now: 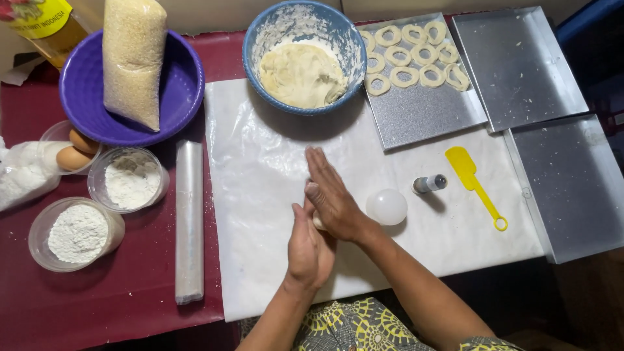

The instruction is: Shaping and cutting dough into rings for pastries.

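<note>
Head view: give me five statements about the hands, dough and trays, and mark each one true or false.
1. The left hand and right hand press together around a bit of dough. True.
2. The blue bowl is empty. False: it holds a mound of pale dough.
3. Ring-shaped dough pieces lie on the metal tray beside the bowl. True.
4. The yellow spatula is in the right hand. False: it lies on the white sheet, apart from both hands.
5. The purple bowl holds two eggs. False: it holds a clear bag of pale grains; the eggs sit in a small clear cup.
</note>
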